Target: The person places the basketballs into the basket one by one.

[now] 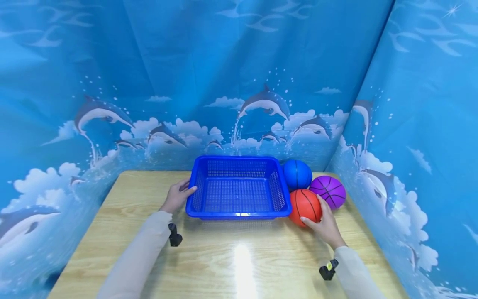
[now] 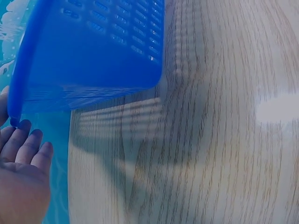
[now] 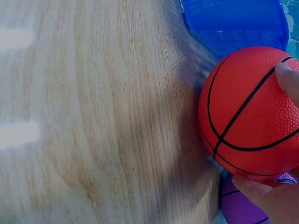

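A blue plastic basket (image 1: 239, 215) with perforated walls stands upright on the table. My left hand (image 1: 178, 196) holds its left rim, thumb over the top and fingers beneath; in the left wrist view the hand (image 2: 23, 172) shows at the lower left. My right hand (image 1: 324, 222) grips a red ball (image 1: 304, 206) with black basketball lines, thumb at the near side and fingers at the right. The red ball (image 3: 247, 116) sits close by the basket's right side. Behind it are a blue ball (image 1: 297, 174) and, further right, a purple ball (image 1: 328, 192).
The wooden table (image 1: 209, 257) has its far edge against a blue curtain (image 1: 179, 74) printed with dolphins. Another curtain wall (image 1: 429, 166) runs along the right side. Each wrist carries a small black camera (image 1: 174, 235).
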The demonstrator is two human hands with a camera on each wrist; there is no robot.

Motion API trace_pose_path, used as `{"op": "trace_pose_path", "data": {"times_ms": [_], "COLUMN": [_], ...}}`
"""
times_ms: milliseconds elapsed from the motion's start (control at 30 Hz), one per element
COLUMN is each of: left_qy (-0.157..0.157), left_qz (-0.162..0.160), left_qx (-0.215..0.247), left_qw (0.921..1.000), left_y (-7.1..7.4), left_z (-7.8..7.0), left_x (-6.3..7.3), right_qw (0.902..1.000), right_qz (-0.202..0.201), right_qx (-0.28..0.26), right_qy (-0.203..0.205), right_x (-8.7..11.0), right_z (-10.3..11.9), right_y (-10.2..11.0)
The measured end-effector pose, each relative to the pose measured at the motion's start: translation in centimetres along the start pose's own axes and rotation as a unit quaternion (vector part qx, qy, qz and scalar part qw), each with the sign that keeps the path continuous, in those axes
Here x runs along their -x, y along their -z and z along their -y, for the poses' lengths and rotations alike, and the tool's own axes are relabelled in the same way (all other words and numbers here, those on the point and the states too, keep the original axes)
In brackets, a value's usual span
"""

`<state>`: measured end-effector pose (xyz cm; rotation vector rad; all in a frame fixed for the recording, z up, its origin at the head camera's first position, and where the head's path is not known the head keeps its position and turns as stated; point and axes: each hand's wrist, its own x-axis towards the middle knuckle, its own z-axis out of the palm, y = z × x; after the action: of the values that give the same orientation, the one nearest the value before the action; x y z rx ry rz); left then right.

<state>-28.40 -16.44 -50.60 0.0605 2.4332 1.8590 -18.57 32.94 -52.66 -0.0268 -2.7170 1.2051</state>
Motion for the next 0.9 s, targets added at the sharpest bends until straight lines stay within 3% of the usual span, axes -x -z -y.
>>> {"op": "trace_pose_path", "data": {"times_ms": [367,667,900], "left_qy": [0.015,0.031,0.035], "left_qz": [-0.009,0.008,0.011], "left_qx": [0.016,-0.024,-0.019], "left_qw": [0.9997,0.9992,0.9991], "left_y": [-0.2,0.2,0.4], "left_z": [0.4,-0.6,-0.8], "left_x": [-0.1,0.2,0.1], "right_qw": [0.9992,0.9979,0.9969], "right_qz": [-0.037,-0.048,-0.056], "right_qx": [-0.012,-0.041,-0.053], "right_qy": [-0.009,-0.014,-0.014], "right_x": [0.5,1.1,1.5], "right_z": [-0.7,-0.7,-0.2], "right_y": [-0.2,0.0,0.8]}}
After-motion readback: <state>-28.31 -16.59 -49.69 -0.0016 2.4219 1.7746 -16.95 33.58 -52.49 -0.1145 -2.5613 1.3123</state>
